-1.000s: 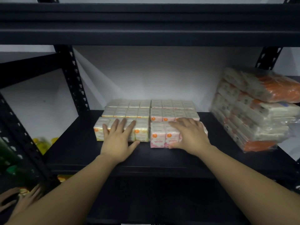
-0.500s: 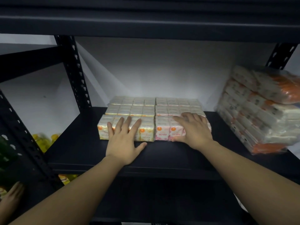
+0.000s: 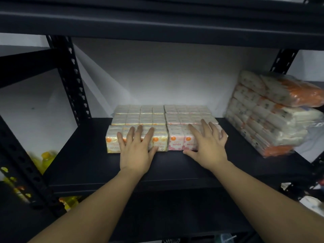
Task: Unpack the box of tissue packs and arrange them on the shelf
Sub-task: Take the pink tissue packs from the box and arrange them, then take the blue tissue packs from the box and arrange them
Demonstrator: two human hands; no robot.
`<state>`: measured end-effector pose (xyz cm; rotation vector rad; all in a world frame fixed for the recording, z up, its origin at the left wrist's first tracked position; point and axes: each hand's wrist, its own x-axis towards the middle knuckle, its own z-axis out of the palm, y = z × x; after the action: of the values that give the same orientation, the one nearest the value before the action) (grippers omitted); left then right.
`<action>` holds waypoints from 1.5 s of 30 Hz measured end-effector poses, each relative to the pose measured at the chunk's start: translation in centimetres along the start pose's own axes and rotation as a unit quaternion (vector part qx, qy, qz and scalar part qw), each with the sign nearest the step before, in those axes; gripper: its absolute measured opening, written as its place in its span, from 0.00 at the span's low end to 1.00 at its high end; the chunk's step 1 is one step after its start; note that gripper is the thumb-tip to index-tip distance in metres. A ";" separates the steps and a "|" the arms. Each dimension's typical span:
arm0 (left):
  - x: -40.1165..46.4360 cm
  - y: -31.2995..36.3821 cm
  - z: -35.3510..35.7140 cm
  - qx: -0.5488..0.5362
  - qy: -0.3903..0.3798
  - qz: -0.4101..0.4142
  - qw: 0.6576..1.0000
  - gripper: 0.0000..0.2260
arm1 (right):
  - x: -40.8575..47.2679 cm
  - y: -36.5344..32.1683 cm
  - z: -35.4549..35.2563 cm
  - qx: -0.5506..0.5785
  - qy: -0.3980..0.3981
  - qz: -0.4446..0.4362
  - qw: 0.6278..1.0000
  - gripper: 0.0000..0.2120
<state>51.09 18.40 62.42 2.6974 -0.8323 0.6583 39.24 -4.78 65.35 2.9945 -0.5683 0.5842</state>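
Observation:
Small tissue packs stand in tidy rows on the black shelf [image 3: 87, 160]: yellow packs [image 3: 140, 114] on the left, pink packs [image 3: 177, 142] on the right. My left hand [image 3: 135, 149] lies flat with spread fingers against the front row of yellow packs. My right hand [image 3: 208, 148] rests on top of and against the front pink row, fingers straight and spread. Neither hand grips a pack. No box is in view.
A tall stack of larger plastic-wrapped tissue bundles [image 3: 270, 116] with orange ends fills the shelf's right end. A black perforated post [image 3: 73, 81] stands at the back left. Yellow items [image 3: 43, 160] show blurred beyond the left frame. Another shelf board hangs overhead.
Both hands pushed the front rows back until they closed up against the rows behind. My view shifted slightly upward.

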 end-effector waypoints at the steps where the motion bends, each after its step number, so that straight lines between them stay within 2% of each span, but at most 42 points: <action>1: 0.0 -0.1 0.1 -0.007 0.003 0.001 1.000 0.30 | -1.1 -0.5 0.2 0.020 0.015 0.017 1.000 0.46; 4: -0.1 0.0 -0.2 -0.032 0.018 0.002 0.999 0.35 | -4.8 -1.8 1.2 0.088 0.046 0.058 0.993 0.42; 8: -2.3 0.6 -1.4 -0.075 0.034 0.055 0.995 0.40 | -10.0 -1.2 2.6 0.131 0.023 0.062 0.989 0.36; 11: -6.2 0.8 -1.7 -0.107 -0.006 0.090 0.990 0.34 | -14.0 0.1 3.9 0.089 -0.002 0.024 0.996 0.35; 13: -9.2 0.8 -1.4 -0.087 -0.028 0.100 0.991 0.31 | -15.8 0.5 4.2 0.107 0.002 0.019 0.994 0.35; 17: -14.7 1.5 -0.3 -0.065 -0.042 0.089 0.993 0.32 | -18.6 0.8 4.9 0.131 0.000 0.019 0.991 0.34; 19: -17.1 2.2 0.2 -0.080 -0.050 0.071 0.993 0.34 | -20.6 1.0 6.1 0.153 -0.029 0.018 0.988 0.34; 22: -22.0 3.1 2.0 -0.101 -0.123 0.047 0.986 0.36 | -25.0 1.5 8.9 0.189 -0.092 0.029 0.977 0.33; 30: -37.0 3.1 11.9 -0.131 -0.293 -0.051 0.946 0.31 | -37.0 2.8 18.6 0.241 -0.245 0.083 0.935 0.33; 33: -41.6 2.7 16.7 -0.136 -0.353 -0.075 0.922 0.28 | -40.3 2.8 23.6 0.243 -0.310 0.086 0.915 0.28; 37: -46.3 1.5 24.5 -0.157 -0.389 -0.109 0.901 0.29 | -43.6 1.8 30.9 0.257 -0.364 0.109 0.889 0.26; 42: -50.6 -0.3 35.4 -0.173 -0.437 -0.142 0.871 0.24 | -46.4 -0.3 41.9 0.263 -0.407 0.142 0.863 0.33; 45: -53.3 -1.9 42.2 -0.185 -0.456 -0.139 0.859 0.28 | -47.6 -1.3 49.1 0.256 -0.423 0.148 0.856 0.36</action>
<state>27.61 30.25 -0.34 2.5865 -0.6051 -0.8412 16.10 7.71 2.20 3.5904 -1.0544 -0.8017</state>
